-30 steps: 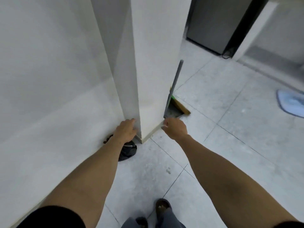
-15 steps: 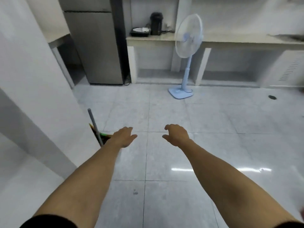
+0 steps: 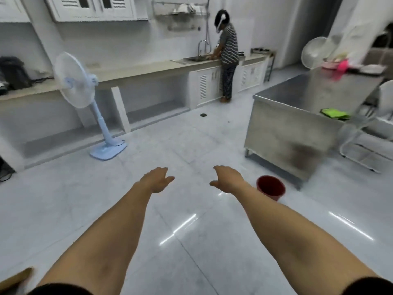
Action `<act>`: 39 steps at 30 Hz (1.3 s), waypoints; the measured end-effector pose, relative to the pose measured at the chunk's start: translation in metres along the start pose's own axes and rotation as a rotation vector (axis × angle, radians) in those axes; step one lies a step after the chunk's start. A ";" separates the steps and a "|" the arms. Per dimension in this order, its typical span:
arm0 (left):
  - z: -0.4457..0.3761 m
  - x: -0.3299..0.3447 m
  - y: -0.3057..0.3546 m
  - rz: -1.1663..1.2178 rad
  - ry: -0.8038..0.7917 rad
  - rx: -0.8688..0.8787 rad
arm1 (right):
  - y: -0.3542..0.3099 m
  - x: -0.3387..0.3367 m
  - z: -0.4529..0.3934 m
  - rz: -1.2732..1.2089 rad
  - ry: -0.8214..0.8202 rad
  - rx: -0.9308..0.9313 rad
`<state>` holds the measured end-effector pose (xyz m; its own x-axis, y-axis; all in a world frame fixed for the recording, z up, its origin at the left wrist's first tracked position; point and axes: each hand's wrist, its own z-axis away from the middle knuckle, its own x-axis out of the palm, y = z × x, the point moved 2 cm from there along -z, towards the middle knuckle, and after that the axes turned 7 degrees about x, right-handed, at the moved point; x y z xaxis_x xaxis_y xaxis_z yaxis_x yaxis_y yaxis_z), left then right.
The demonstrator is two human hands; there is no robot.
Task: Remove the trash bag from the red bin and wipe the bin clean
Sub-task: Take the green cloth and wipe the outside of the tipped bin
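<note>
1. A pale tiled floor (image 3: pixel 191 241) is seen across most of the view, with bright streaks of light reflected on it.
2. A long counter (image 3: pixel 131 71) is set along the far wall, with open bays beneath it and louvred cabinet doors toward its right end.
3. A steel table (image 3: pixel 297 116) is placed at the right; a green cloth (image 3: pixel 335 113) is laid on its near edge, and pink items, too blurred to identify, are seen at its far end.
4. A pale blue fan (image 3: pixel 73 81) is stood on the floor in front of the counter, at the left.
5. A second person (image 3: pixel 228 54), in a striped top, is seen at the sink (image 3: pixel 194 59), facing away.
6. The red bin (image 3: pixel 270 186) is stood upright on the floor, near the table's near corner and just right of the right hand (image 3: pixel 228 177). No bag can be made out in it.
7. The right hand is held out, palm down, fingers loosely spread, nothing gripped.
8. The left hand (image 3: pixel 157 179) is held out likewise, fingers spread and empty, well apart from the bin.
</note>
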<state>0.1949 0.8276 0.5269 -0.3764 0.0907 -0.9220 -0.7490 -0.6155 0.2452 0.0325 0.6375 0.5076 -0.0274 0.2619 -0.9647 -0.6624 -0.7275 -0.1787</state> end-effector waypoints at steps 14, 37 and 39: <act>-0.191 0.011 0.323 -0.189 -0.064 0.408 | 0.343 -0.089 0.002 -0.116 0.133 0.439; -0.562 -0.002 0.674 -0.240 -0.100 0.688 | 0.706 -0.187 -0.220 -0.220 0.168 0.738; -0.592 0.002 0.705 -0.235 -0.098 0.690 | 0.743 -0.194 -0.245 -0.219 0.171 0.738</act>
<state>-0.0110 -0.0692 0.5207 -0.1868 0.2488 -0.9504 -0.9766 0.0582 0.2072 -0.2710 -0.1091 0.5152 0.2374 0.2056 -0.9494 -0.9667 -0.0457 -0.2517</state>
